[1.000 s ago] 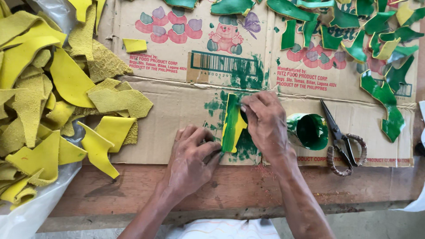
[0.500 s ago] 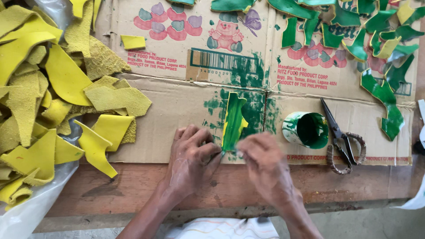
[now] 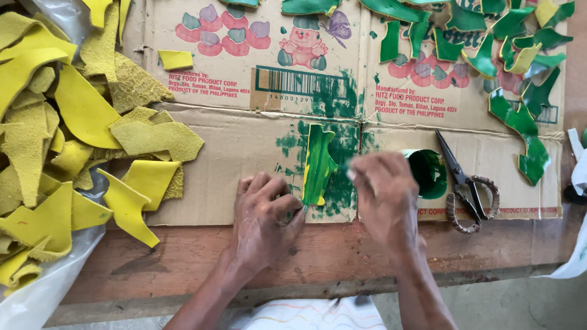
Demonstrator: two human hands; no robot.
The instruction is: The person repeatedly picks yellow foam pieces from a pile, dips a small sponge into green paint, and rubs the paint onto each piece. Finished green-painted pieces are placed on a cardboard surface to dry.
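A yellow leather scrap (image 3: 318, 164), streaked with green paint, lies on a green-smeared patch of the flattened cardboard (image 3: 244, 146). My left hand (image 3: 266, 211) rests on the cardboard with its fingers curled, and a fingertip pins the scrap's lower left edge. My right hand (image 3: 385, 195) is blurred, just right of the scrap. Its fingers are pinched together on a small pale dauber at their tips. Behind that hand, a small cup (image 3: 431, 172) coated in green paint is partly hidden.
Scissors (image 3: 460, 183) with wrapped handles lie right of the cup. Several unpainted yellow scraps (image 3: 73, 122) are piled at the left, over a plastic bag. Several green-painted scraps (image 3: 520, 116) are spread at the top right. The wooden table edge (image 3: 183, 256) runs below the cardboard.
My right hand left the scrap, drew back toward me, then shifted right in front of the green cup. My left hand has stayed at the scrap's lower edge.
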